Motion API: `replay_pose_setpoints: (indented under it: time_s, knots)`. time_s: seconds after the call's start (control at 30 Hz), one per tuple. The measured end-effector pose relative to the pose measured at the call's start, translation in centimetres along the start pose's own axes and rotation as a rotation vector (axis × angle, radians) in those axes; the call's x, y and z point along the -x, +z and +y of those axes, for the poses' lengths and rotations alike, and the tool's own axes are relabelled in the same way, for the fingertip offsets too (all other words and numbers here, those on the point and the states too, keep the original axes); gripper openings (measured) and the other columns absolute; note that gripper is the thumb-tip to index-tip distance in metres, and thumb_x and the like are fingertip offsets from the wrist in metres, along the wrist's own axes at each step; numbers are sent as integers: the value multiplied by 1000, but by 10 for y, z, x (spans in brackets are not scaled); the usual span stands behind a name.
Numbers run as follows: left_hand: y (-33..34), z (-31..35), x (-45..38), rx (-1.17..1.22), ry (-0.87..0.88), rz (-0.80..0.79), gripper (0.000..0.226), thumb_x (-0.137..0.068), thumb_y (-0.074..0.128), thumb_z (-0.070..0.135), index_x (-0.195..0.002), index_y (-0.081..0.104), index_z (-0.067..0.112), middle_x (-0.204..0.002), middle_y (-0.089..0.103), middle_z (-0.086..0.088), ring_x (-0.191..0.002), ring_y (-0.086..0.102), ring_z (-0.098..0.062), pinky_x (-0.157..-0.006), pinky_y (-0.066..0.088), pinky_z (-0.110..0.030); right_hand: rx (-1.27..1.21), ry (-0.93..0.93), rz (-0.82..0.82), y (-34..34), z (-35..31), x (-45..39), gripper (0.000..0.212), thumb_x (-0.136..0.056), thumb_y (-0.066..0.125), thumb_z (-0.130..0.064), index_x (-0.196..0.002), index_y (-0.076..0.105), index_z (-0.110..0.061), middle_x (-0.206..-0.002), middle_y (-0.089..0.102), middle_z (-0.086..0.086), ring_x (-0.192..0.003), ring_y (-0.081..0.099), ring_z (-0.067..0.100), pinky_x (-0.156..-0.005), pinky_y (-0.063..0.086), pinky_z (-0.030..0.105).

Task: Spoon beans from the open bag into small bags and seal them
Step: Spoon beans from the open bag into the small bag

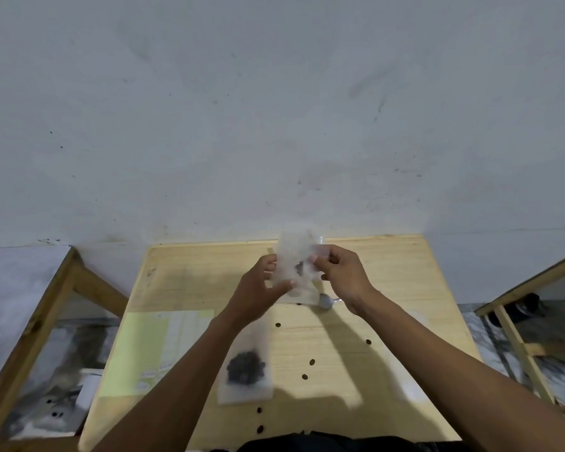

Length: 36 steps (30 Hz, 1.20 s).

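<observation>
Both hands hold a small clear plastic bag up over the far middle of the wooden table. My left hand pinches its left edge and my right hand pinches its right side. A few dark beans show inside it. A grey spoon lies on the table just below my right hand. Nearer to me a second small bag holding a dark heap of beans lies flat. Several loose beans are scattered over the table. The open source bag cannot be made out.
A yellow-green sheet with small labels lies on the table's left part. A pale clear bag lies at the right under my right forearm. Wooden-framed stands flank the table on both sides. A white wall rises behind.
</observation>
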State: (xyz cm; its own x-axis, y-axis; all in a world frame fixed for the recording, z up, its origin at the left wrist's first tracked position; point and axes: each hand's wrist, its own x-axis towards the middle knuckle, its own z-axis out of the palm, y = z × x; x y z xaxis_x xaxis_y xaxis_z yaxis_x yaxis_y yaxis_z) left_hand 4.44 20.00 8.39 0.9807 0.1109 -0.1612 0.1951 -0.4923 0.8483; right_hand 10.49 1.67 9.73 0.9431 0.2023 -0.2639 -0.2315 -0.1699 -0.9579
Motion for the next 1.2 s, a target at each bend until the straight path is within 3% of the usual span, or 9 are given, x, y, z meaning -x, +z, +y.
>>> replay_pose_setpoints:
  time_s: [0.17, 0.23, 0.3, 0.43, 0.57, 0.77, 1.0, 1.1, 1.2]
  knots:
    - [-18, -7, 0, -54, 11, 72, 7, -87, 69, 15, -90, 69, 21, -75, 71, 8, -72, 66, -4, -68, 46, -14, 110, -20, -76, -11, -8, -2, 11, -91, 63, -4, -90, 73, -8, -75, 69, 0, -62, 60, 5, -64, 45, 20]
    - [-23, -6, 0, -76, 34, 101, 12, -88, 68, 12, -85, 68, 23, -69, 70, 9, -66, 64, 0, -64, 44, -7, 200, -46, -156, -19, -12, -4, 8, -91, 63, -4, -92, 70, 0, -74, 69, 2, -60, 60, 4, -64, 47, 21]
    - [-26, -5, 0, -88, 50, 117, 13, -88, 68, 12, -83, 69, 24, -69, 69, 8, -66, 64, -1, -64, 44, -7, 281, -83, -218, -25, -17, -6, 12, -91, 65, -6, -91, 67, 5, -73, 69, 2, -62, 61, 9, -69, 48, 30]
    - [-29, 7, 0, -15, 74, 99, 8, -85, 72, 25, -91, 68, 28, -80, 71, 9, -76, 67, -2, -70, 51, -14, 353, -106, -239, -30, -29, -7, 5, -91, 65, -9, -89, 69, -7, -68, 70, -9, -66, 62, 12, -72, 48, 34]
    - [-32, 26, -5, 72, 98, 150, 6, -85, 72, 21, -81, 69, 22, -72, 72, 7, -71, 67, -5, -68, 47, -14, 362, -132, -268, -29, -38, -7, 7, -87, 70, -14, -88, 70, -7, -74, 69, -2, -69, 63, 13, -72, 50, 38]
    - [-28, 38, -10, 83, 169, 77, 9, -86, 69, 19, -79, 65, 17, -70, 65, -19, -59, 52, -13, -62, 42, -22, 463, -243, -281, -14, -55, -6, 12, -83, 74, -25, -74, 66, -26, -68, 60, -12, -63, 53, 6, -61, 42, 22]
    - [-26, 41, -9, 59, 259, 194, 13, -87, 69, 14, -76, 63, 15, -67, 65, -1, -60, 51, -8, -61, 43, -22, 788, -440, -179, -1, -59, -7, 7, -91, 61, -26, -87, 63, -22, -84, 61, -10, -78, 56, 15, -68, 43, 31]
    - [-28, 43, -8, 45, 281, 232, 15, -89, 67, 11, -75, 60, 13, -66, 64, -1, -57, 50, -6, -58, 41, -17, 716, -445, -115, 4, -58, -7, 8, -89, 64, -30, -85, 65, -23, -82, 61, -9, -76, 57, 15, -65, 42, 30]
    - [-37, 41, -6, 90, 228, 281, 12, -91, 64, 11, -79, 61, 12, -68, 67, 0, -60, 59, -6, -60, 43, -13, 575, -359, -169, -3, -61, -10, 16, -85, 70, -33, -79, 61, -22, -76, 62, -3, -69, 56, 17, -63, 46, 33]
